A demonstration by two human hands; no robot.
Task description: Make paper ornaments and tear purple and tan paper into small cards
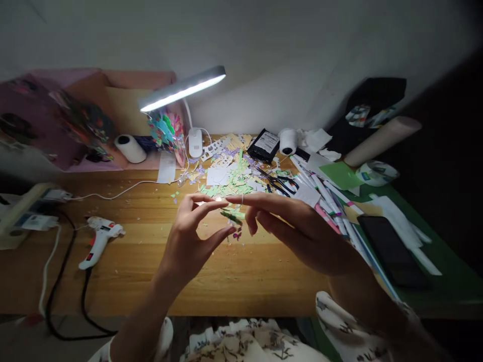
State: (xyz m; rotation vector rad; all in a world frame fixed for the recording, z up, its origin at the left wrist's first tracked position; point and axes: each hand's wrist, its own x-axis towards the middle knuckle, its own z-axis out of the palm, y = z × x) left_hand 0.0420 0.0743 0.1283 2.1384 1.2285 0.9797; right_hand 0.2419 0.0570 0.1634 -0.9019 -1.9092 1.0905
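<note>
In front of me, my left hand (192, 226) is closed in a loose pinch, thumb below and forefinger above. At its fingertips is a small green and purple craft piece (231, 217), its dark green part slanting down toward purple bits. Its exact kind is too small to make out. My right hand (290, 226) comes in from the other side with its forefinger stretched out, the tip meeting the left fingertips. Its other fingers are bent and apart, with nothing seen in them. Just beyond both hands lies a heap of green, purple and cream paper scraps (234, 176).
A lit desk lamp (184, 93) overhangs the scraps. Left are a white glue gun (98, 242), cords and a power strip (22, 216). Right are black-handled pliers (279, 182), several markers (328, 196) and a phone (392, 251). A pink box (143, 78) stands behind.
</note>
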